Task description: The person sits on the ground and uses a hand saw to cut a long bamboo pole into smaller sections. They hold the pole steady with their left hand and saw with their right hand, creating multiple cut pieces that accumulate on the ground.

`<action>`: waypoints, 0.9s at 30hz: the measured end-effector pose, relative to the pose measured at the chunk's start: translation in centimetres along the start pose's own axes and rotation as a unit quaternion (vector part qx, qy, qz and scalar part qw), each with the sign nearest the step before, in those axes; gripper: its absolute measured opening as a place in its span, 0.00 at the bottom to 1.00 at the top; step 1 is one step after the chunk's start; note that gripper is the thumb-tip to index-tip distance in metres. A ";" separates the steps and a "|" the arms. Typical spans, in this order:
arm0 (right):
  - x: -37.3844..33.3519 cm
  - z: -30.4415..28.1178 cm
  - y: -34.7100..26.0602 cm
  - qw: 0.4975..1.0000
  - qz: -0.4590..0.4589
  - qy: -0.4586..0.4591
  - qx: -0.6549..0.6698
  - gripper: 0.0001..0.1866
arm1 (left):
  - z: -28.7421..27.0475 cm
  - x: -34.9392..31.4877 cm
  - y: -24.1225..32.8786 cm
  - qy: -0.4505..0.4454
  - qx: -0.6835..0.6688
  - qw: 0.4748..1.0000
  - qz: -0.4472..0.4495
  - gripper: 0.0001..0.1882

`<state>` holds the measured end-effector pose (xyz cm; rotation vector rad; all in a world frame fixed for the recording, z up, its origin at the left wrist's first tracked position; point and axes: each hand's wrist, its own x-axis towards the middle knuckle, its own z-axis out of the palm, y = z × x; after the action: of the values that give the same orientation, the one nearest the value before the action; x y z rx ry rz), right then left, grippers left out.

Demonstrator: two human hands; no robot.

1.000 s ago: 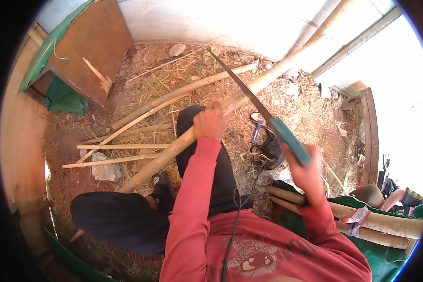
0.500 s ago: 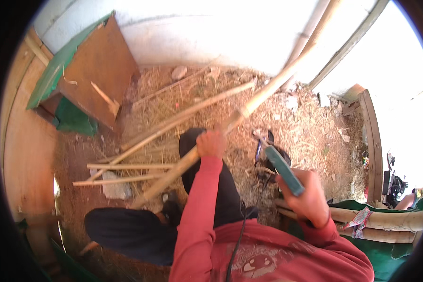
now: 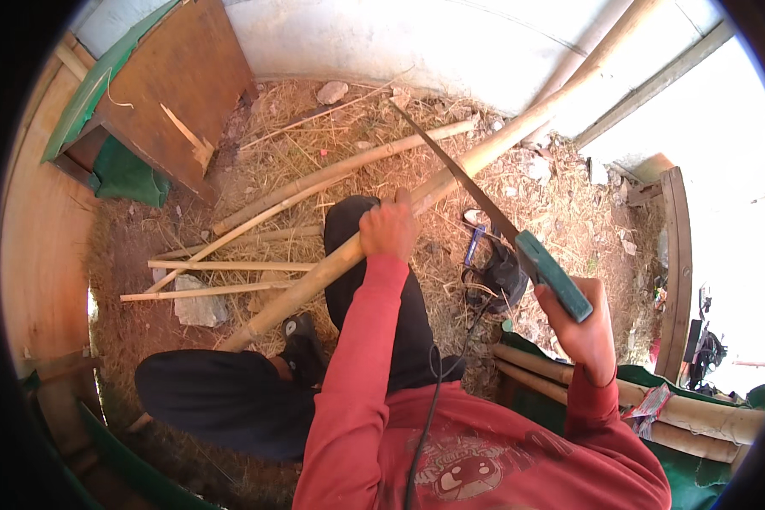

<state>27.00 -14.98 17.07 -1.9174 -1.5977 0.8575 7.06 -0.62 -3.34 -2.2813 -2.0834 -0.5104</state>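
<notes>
Hands (image 3: pixel 388 231) hold bamboo (image 3: pixel 436 189) slanting upper-right, saw (image 3: pixel 498 214) pointing upper-left.

Looks down from head height, as the left of 2 fisheyes, close above left hand (image 3: pixel 388 228) and right hand (image 3: pixel 585 327), tilted toward the wall (image 3: pixel 357 38) ahead.

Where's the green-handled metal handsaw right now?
In the head view, just right of centre: the handsaw is in the person's right hand, its blade crossing over the long tan bamboo pole.
</notes>
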 end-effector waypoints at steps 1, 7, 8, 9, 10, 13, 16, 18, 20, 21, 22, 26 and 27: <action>0.3 0.2 0.2 0.999 -0.020 0.017 0.019 0.10 | -0.2 0.5 0.4 -0.010 0.003 1.000 -0.001 0.11; 6.1 5.1 3.5 0.996 -0.069 0.049 0.039 0.11 | -1.1 1.4 1.2 -0.050 -0.001 0.999 0.004 0.11; 5.2 4.9 3.4 0.997 -0.036 0.037 0.062 0.11 | -0.8 0.9 1.0 -0.041 0.000 0.999 0.008 0.12; 4.0 4.6 3.3 0.996 -0.003 0.026 0.084 0.11 | -0.5 0.4 0.8 -0.033 0.001 0.999 0.012 0.12; 2.1 4.1 3.0 0.997 -0.029 0.026 0.071 0.11 | -0.7 1.0 0.0 -0.031 0.023 0.999 0.012 0.11; -2.3 0.2 3.6 0.997 -0.066 -0.005 0.026 0.11 | -1.0 0.3 0.1 -0.030 0.038 0.999 0.013 0.10; -4.3 -1.6 5.7 0.998 0.030 -0.026 0.041 0.07 | -0.7 0.4 0.5 -0.018 0.007 1.000 -0.003 0.13; -2.6 0.7 3.7 0.994 0.000 0.059 0.096 0.14 | -1.2 0.4 1.0 -0.026 0.012 1.000 -0.008 0.12; 1.5 5.2 4.6 0.989 -0.007 0.079 0.123 0.14 | -1.5 0.2 1.3 -0.048 0.002 0.999 -0.003 0.12; 4.2 6.4 6.0 0.987 -0.140 0.059 0.057 0.14 | -1.7 0.7 1.2 -0.054 -0.004 0.999 -0.004 0.13; 5.2 6.3 4.6 0.988 -0.149 0.046 0.013 0.14 | -1.8 0.7 1.0 -0.064 -0.001 0.998 -0.017 0.13; 3.0 4.4 4.4 0.989 -0.072 0.060 0.118 0.13 | -1.8 1.4 0.7 -0.043 0.023 0.999 -0.010 0.13; 0.8 3.5 4.7 0.989 -0.074 0.057 0.113 0.13 | -2.2 2.0 0.1 -0.052 0.029 0.998 -0.021 0.13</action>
<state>27.67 -15.19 11.24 -1.6382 -1.4862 0.8135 6.79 0.84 -0.77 -2.2827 -2.1663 -0.3357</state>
